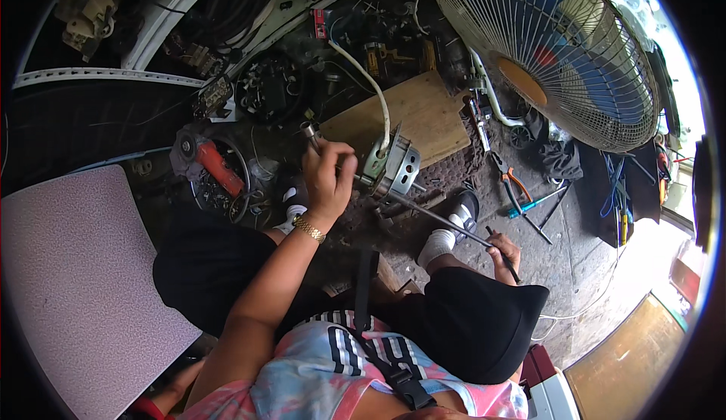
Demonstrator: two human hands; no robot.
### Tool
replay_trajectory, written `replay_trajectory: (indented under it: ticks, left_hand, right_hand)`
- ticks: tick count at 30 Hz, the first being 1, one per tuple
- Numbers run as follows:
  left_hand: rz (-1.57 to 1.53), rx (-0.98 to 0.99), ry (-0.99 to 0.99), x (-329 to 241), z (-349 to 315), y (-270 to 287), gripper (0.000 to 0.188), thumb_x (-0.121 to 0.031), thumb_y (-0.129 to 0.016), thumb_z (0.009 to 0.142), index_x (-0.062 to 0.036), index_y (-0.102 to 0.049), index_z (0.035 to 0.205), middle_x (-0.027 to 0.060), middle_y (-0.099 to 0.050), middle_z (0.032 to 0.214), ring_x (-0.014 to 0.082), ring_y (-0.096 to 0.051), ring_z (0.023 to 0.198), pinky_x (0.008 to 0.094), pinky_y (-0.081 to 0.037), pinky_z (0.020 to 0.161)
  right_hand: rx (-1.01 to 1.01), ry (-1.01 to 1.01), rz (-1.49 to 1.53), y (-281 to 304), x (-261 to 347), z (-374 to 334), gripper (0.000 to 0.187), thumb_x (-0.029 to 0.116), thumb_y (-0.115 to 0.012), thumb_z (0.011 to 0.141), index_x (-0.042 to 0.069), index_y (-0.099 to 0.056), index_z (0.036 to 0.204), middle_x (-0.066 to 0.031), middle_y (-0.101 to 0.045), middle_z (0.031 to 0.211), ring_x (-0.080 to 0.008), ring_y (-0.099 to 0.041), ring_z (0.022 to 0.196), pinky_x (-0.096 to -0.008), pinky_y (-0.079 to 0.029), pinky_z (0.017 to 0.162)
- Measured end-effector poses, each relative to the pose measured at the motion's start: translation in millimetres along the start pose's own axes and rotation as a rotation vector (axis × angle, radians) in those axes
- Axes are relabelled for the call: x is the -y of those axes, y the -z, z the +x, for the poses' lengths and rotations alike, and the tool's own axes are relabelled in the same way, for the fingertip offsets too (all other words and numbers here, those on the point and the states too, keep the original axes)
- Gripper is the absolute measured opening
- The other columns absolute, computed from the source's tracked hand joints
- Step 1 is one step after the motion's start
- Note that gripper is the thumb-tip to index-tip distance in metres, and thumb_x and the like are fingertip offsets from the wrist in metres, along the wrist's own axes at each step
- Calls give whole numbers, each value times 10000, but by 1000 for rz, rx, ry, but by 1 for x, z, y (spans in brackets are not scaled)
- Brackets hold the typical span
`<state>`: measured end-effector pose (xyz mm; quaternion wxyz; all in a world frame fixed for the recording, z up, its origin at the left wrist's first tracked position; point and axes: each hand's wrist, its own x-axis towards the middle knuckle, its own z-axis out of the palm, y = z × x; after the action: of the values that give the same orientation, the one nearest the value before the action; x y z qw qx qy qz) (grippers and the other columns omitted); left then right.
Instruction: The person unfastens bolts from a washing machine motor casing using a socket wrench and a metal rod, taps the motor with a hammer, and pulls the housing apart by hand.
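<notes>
My left hand (330,179), with a gold watch on its wrist, is closed around a metal tool whose cylindrical, socket-like end (308,130) sticks up above the fingers; the rest is hidden. Just right of it is a small motor (387,164) with a greenish body, a slotted metal bracket and a white cable (368,80). From the motor's near side a long T-handle wrench (446,223) slants down to the right. Its dark crossbar is gripped by my right hand (505,255). Whether the wrench tip sits on a fastener, I cannot tell.
A wooden board (431,121) lies behind the motor. A large caged fan (552,49) stands at the far right. Orange-handled pliers (513,182) and other tools lie right of my foot. On the left are a red angle grinder (217,169) and a speckled, pinkish seat (91,276).
</notes>
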<state>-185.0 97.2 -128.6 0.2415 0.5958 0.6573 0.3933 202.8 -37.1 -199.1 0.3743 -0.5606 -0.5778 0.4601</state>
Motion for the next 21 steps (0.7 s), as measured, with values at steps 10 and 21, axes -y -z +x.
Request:
replay_trajectory:
  ticks: [10, 21]
  left_hand:
    - [319, 195, -197, -5, -12, 15, 759, -575, -777, 562, -73, -483, 1049, 189, -415, 1058, 343, -353, 1052, 476, -297, 925]
    - [329, 145, -182, 4, -12, 10, 815, -475, -808, 511, -95, -431, 1125, 209, -374, 1056, 375, -375, 1026, 486, -333, 888]
  right_hand:
    - [40, -454, 310, 4, 47, 6, 268, 190, -680, 796, -3, -530, 905, -36, -517, 685, -131, -527, 623, -296, -474, 692]
    - [-551, -740, 942, -5, 106, 1, 354, 349, -472, 947, 98, -414, 1190, -82, -576, 932, -163, -568, 671, -292, -491, 558]
